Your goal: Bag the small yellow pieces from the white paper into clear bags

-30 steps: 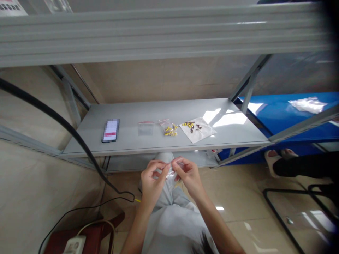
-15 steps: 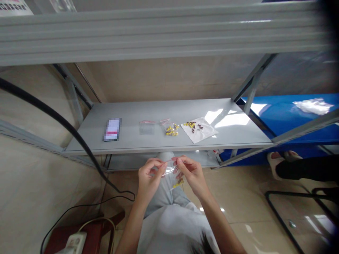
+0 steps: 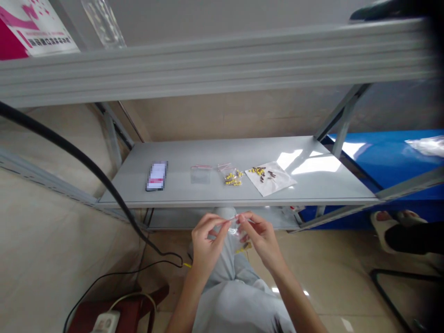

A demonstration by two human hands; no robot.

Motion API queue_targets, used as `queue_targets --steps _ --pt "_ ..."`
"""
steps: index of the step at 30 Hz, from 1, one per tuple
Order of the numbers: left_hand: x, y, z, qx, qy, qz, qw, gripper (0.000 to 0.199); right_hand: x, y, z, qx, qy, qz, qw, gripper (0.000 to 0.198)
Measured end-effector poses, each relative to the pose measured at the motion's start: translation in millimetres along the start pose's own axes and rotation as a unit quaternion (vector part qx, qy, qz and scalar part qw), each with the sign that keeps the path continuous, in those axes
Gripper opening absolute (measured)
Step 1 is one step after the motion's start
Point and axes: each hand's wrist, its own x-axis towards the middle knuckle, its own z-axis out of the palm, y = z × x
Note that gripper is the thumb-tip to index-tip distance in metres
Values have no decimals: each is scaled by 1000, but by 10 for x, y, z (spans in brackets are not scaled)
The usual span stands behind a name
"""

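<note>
The grey, smooth-faced shelf board (image 3: 173, 152) was the largest item inspected and served as the reference for position. In front of its near edge, and apart from it, both bare hands worked on one small transparent plastic bag with a reddish rim (image 3: 233, 229). The left hand (image 3: 207, 238) had thumb and forefinger pinched together on the rim; the right hand (image 3: 262, 237) gripped the same rim at its other side, its remaining fingers curled beneath — partly screened by the glossy film.

In this inspector's judgement, the rim called for light, even fingertip pressure, with the film held straight and the contents low, away from the strip. A slack or creased rim would likely handle poorly.

Right of the shelf's middle lay a thin, white, creased square sheet (image 3: 267, 188). Toward the shelf's left end lay a dark-edged rectangular phone (image 3: 157, 175), its screen blurred. At the shelf's middle lay a flat transparent bag with a red strip (image 3: 200, 177) and, beside it, a crumpled transparent bag of yellow pieces (image 3: 225, 169). Smallest were the slim dark-brown pieces (image 3: 272, 175) on the sheet — exact material undetermined.
</note>
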Motion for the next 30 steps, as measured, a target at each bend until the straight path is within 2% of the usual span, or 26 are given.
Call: queue_targets --steps 8,15,18,22,24,27,30 --pt "-57 40 22 2 -9 6 1000 13 -22 15 69 4 -36 -7 999 30" --pt "-69 53 44 22 -17 30 999 15 -18 45 47 -16 -17 -25 999 27" --pt "-58 -16 46 25 -2 -2 1000 18 20 89 28 -19 -46 -15 999 29" --pt "-29 -160 4 -2 54 -96 994 22 125 218 -6 -60 -146 -33 987 29" --pt "-4 -203 -34 -8 56 -127 990 26 236 302 -48 -100 -173 -44 979 29" --pt "28 -213 -95 -22 51 -140 989 37 548 410 -151 -165 -140 -22 976 39" --pt "33 -212 -147 -42 61 -145 987 47 1035 448 -265 -251 -36 -12 967 48"
